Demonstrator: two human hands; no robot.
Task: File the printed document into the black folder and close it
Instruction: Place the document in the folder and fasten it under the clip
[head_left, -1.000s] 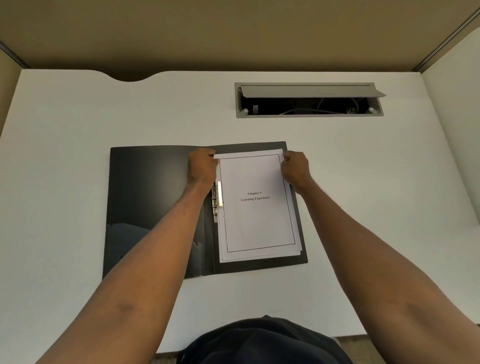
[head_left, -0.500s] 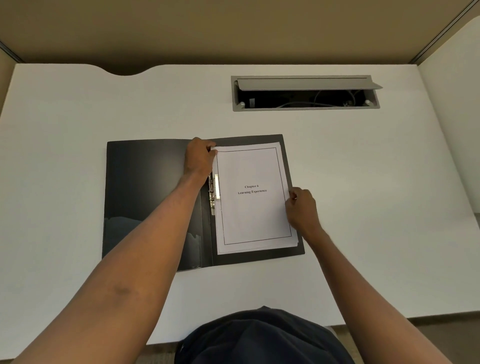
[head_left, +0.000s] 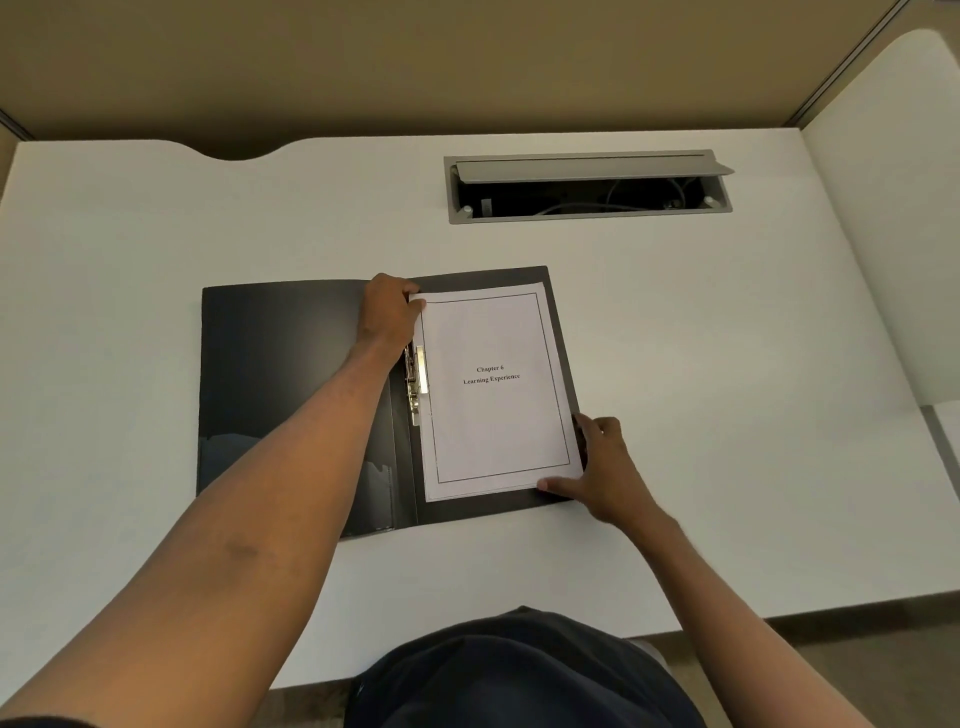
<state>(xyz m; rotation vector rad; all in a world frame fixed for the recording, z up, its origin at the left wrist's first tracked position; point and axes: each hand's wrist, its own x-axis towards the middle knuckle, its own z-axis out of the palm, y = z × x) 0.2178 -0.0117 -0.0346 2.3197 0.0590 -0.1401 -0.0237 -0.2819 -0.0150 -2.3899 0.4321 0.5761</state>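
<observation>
The black folder (head_left: 280, 374) lies open and flat on the white desk. The printed document (head_left: 493, 395), a white stack titled "Chapter 6 Learning Experience", rests on the folder's right half, beside the metal clip (head_left: 417, 382) at the spine. My left hand (head_left: 387, 312) presses on the document's top left corner. My right hand (head_left: 605, 467) holds the document's bottom right corner, thumb on the lower edge and fingers along the right edge.
An open grey cable tray (head_left: 587, 187) with wires inside is set into the desk (head_left: 727, 364) behind the folder. A partition wall stands behind the desk and a white side panel at the right. My dark-clothed lap shows at the near edge.
My right hand has slid down the document's right edge from the top corner to the bottom right corner. My left hand has stayed at the top left corner.
</observation>
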